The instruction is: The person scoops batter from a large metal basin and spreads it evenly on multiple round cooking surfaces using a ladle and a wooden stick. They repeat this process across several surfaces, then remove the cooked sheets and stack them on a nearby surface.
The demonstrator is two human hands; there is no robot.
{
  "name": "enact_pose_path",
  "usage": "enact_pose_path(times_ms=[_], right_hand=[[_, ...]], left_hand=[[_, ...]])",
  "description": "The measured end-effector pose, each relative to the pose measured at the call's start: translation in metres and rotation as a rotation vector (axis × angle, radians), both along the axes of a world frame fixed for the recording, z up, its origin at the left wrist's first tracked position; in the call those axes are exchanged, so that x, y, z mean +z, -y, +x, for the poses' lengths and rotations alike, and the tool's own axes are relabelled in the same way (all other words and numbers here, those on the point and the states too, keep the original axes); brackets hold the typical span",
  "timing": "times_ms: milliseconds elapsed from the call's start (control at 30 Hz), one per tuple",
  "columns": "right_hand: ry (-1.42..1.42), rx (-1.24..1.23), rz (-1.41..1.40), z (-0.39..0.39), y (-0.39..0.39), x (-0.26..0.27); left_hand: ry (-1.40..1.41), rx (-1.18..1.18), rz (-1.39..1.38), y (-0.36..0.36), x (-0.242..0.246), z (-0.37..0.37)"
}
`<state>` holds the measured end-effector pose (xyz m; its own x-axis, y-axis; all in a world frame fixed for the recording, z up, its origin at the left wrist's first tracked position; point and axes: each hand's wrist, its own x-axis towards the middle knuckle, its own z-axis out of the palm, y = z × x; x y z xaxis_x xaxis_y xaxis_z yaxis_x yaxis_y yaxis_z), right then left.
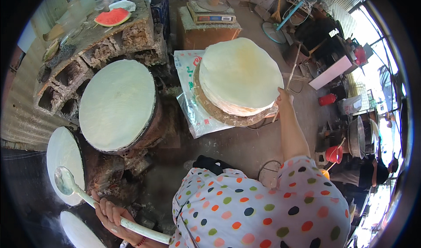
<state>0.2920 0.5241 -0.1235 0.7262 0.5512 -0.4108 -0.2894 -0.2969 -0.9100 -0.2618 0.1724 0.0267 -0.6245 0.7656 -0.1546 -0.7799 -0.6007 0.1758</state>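
My left hand grips the long pale handle of a ladle. The ladle's bowl hangs over a round griddle coated with white batter. A larger round griddle, covered by a smooth white sheet, lies ahead of it. My right hand holds a thin wooden stick at the right edge of a stack of thin round white sheets. The stack rests on a round board over a printed plastic sheet.
Another white-coated griddle steams at the lower left. A cinder-block bench carries a watermelon slice. A weighing scale sits on a box. Ahead right stands a teal fan. Another person is far right, near a red bucket.
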Motion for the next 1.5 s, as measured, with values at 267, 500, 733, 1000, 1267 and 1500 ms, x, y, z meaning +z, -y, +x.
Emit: enact_pose_path(times_ms=[267, 500, 733, 1000, 1267, 1500], right_hand=[[0.442, -0.037, 0.094, 0.088, -0.031, -0.113], [0.052, 0.429, -0.102, -0.027, -0.044, -0.006], [0.24, 0.604, 0.033, -0.02, -0.061, -0.032], [0.337, 1.256, 0.244, -0.378, -0.062, 0.062], [-0.09, 2.823, 0.39, -0.552, 0.332, 0.048], [-0.46, 3.782, 1.579, -0.354, 0.607, 0.067]], left_hand=[[-0.087, -0.03, -0.06, -0.016, 0.0, 0.002], [-0.002, 0.03, -0.082, -0.024, 0.0, 0.017], [0.138, 0.258, -0.115, -0.001, -0.018, 0.024], [0.23, 0.581, -0.293, 0.057, -0.028, 0.038], [0.317, 1.448, -0.345, 0.179, -0.028, 0.178], [0.389, 2.315, -0.556, 0.246, -0.083, 0.417]])
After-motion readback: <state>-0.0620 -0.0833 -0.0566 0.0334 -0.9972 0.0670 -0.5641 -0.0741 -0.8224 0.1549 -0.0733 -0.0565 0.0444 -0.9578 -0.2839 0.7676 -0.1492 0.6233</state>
